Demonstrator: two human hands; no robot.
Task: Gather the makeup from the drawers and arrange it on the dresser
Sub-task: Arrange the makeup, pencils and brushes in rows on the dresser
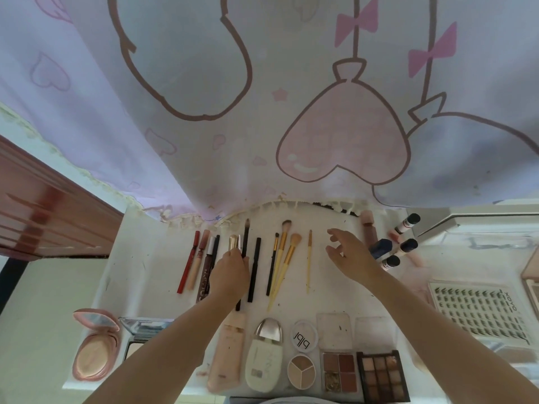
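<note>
Head view: white desk (140, 258) under a printed curtain (262, 112). Left hand (230, 272) pinches a gold-capped tube (233, 242) in the back row, between the lip pencils (194, 260) and a black pencil (254, 269). Right hand (350, 258) hovers, grip open with fingers spread and holding nothing, between a thin brush (309, 260) and dark-capped tubes (404, 246) (caps toward the upper right). Yellow-handled brushes (283, 266) mid-row. Front row: pink compact (93, 348), cream bottle (264, 360), round palette (301, 371), dark eyeshadow palette (382, 377). Lash tray (478, 310) far right.
</note>
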